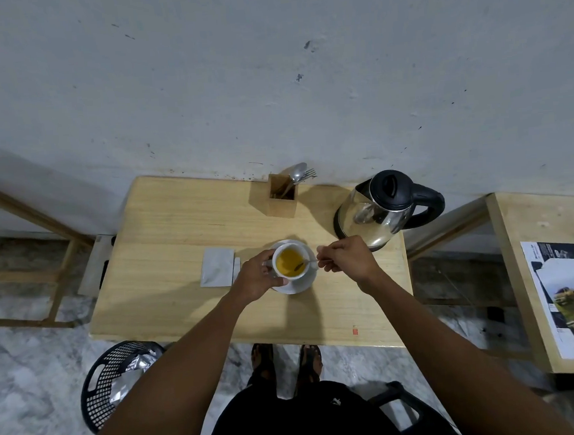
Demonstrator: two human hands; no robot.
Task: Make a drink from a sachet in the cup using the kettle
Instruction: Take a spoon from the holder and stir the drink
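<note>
Your left grip (256, 277) curls round the white glazed cup (297, 278) of amber liquid; your right grip (346, 259) pinches a thin metal spoon (308, 263) dipped in it.

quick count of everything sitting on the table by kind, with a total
cup: 1
saucer: 1
kettle: 1
sachet: 1
torn strip: 1
wooden holder: 1
spoon: 2, the other in the holder
fork: 1
total: 9
</note>
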